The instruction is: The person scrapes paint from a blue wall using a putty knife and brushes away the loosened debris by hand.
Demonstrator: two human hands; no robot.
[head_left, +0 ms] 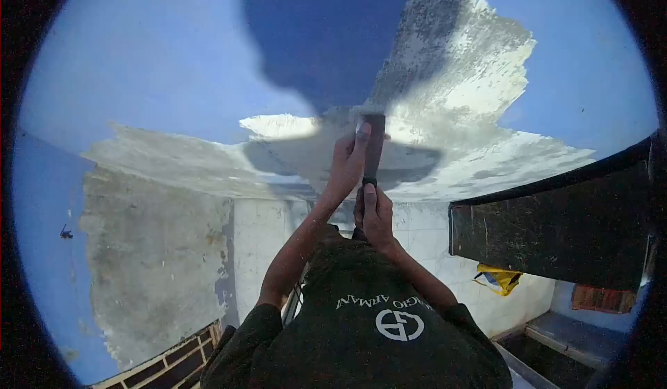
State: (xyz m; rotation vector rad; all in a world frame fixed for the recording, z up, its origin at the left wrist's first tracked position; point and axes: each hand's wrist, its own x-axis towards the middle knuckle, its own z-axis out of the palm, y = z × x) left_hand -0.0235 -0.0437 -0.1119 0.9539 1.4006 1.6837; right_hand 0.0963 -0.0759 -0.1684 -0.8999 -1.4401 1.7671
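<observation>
Both my hands are on a long dark scraper-like tool (374, 149), held upright against the wall. My left hand (349, 161) is pressed along the flat upper part, its thumb near the top end. Lower down, my right hand (376, 215) is wrapped round the narrow dark handle. The tool's top edge meets a rough grey and white patch (479, 76) on the blue wall (160, 55). Whitish material shows along that edge. A dark shadow falls over the wall around the tool.
At the right is a large dark panel (556, 229), with a yellow item (498, 278) below it. White tiles (424, 232) lie behind my arms. A lattice frame (170, 368) stands at the lower left, and a ledge (570, 337) at the lower right.
</observation>
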